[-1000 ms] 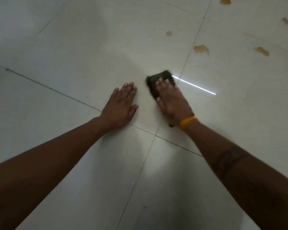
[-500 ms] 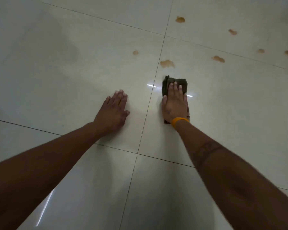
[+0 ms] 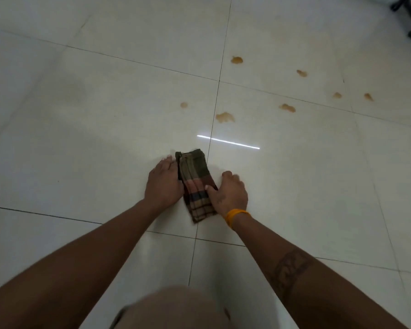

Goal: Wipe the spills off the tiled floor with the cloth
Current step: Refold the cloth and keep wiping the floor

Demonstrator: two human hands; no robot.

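Left hand (image 3: 164, 184) has moved from the bare glossy white tiled floor (image 3: 81, 150) to the folded plaid brown-green cloth (image 3: 196, 186); right hand (image 3: 230, 193) has slid off its top. Cloth lies between both hands: left fingers flat along its edge, right thumb pressing it. Brown spills (image 3: 225, 117) beyond.

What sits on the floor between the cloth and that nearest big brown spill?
Only bare tile, a grout line and a bright light streak separate the cloth and spill, in the head view.

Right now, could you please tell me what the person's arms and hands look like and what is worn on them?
Both forearms are bare, with no sleeves or gloves. The right hand has an orange band at the wrist, a small dark mark on its back, and a dark patterned tattoo band around the forearm. The left hand wears nothing.
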